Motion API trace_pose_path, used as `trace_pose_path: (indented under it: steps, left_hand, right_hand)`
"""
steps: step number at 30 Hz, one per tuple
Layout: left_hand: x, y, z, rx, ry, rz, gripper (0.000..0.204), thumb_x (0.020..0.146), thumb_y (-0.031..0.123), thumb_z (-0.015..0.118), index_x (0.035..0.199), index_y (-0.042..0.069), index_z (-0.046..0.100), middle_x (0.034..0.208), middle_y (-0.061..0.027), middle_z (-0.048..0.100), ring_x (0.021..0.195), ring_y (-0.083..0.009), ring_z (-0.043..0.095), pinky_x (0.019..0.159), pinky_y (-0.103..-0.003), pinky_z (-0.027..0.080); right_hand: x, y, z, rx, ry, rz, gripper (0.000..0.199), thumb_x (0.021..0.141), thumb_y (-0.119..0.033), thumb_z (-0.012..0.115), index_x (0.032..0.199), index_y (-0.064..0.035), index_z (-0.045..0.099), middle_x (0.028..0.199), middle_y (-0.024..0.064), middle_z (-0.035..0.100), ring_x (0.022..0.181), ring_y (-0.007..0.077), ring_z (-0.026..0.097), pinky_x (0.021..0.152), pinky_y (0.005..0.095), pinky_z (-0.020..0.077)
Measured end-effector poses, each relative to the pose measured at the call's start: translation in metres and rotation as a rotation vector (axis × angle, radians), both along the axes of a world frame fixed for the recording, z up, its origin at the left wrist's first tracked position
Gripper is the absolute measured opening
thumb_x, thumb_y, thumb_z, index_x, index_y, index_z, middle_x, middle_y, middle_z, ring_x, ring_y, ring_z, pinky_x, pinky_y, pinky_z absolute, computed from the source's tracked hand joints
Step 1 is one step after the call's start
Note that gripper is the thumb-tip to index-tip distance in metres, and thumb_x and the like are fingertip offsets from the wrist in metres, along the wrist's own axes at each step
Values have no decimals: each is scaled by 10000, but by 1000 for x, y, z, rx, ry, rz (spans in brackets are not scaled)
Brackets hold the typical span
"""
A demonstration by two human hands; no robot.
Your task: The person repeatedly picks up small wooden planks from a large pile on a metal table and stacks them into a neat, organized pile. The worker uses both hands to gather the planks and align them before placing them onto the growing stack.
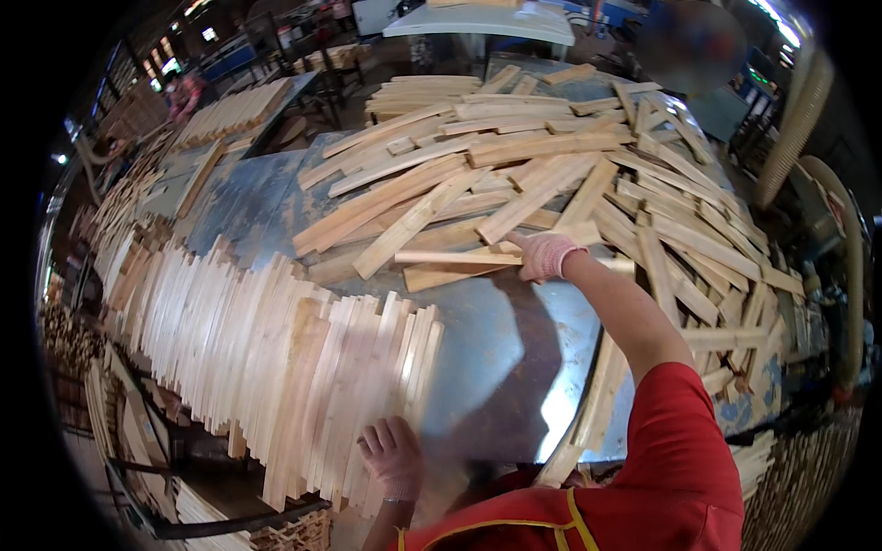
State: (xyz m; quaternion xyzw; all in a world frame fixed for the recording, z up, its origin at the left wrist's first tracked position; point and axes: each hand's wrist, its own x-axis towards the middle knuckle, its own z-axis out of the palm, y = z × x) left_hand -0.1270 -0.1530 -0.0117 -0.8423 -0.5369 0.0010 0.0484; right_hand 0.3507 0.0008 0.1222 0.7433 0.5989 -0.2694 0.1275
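checking head view, only one here. metal bench (473,340) fills the middle, wood on most of it.

right hand (548,255), knit glove, is reached out over the middle of the bench, at the near fringe of a jumbled pile (542,195). its forefinger points left, by the near end of a board in the pile. narrow slat (455,258) runs left from that hand, right end at the fingers, with a wider piece just below it. can't tell if the fingers are clamped on it.

left hand (393,455), also gloved, is at the near edge of the bench, over the right end of a row of slats (239,340). fingers slightly apart and bent, nothing seen in them. contact with the wood: can't tell.

row runs from the left edge of the bench toward the middle of the near edge, slats packed side by side, ends uneven. jumbled pile covers the far edge and right edge, boards crossing at all angles. longer board (602,395) lies toward the near right corner. bare metal between row and pile, arm's shadow on it.

beyond the far edge: white table (478,32). far left: person in red (191,90) near stacked slats (234,112). ribbed hose (797,129) off the right edge.
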Motion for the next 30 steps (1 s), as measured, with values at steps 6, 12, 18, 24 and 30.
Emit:
trace_pose_path:
  steps: [6,12,18,24,30]
  left_hand:
    - [-6,-7,-5,-45,-128,-21,968,827,490,799,1563,4,400,1564,-233,430,1496,-470,352,1251,-628,260]
    - [-4,7,10,-221,-150,-245,959,881,565,750,1596,29,402,1609,-226,412,1537,-472,313,1265,-636,234]
    - [1,-5,17,-147,25,-277,783,908,412,717,1554,34,486,1611,-196,430,1537,-448,340,1266,-645,232]
    - [29,-14,12,-1,105,-386,727,896,297,674,1538,9,492,1582,-196,472,1526,-435,374,1258,-655,242]
    - [47,-19,15,-222,-29,-365,737,902,181,653,1582,-4,436,1542,-192,528,1491,-389,440,1230,-577,331]
  right_hand:
    - [-81,-119,-108,265,635,-496,689,911,-515,759,1385,-24,664,1031,176,788,919,277,754,856,420,595]
    - [-264,-173,-189,314,849,-431,602,961,-515,680,1281,-6,690,1129,211,765,1027,326,740,962,432,576]
    - [-126,-162,-108,377,371,-396,562,940,-445,655,1339,-49,660,1365,231,675,1267,397,645,1051,477,533]
    - [117,-301,-92,426,-457,-837,733,825,-300,796,1470,-64,542,1412,222,608,1287,420,611,1066,488,524]
    - [110,-303,-138,720,331,-1025,808,894,-99,722,1636,-76,402,1363,180,639,1243,335,640,1058,394,527]
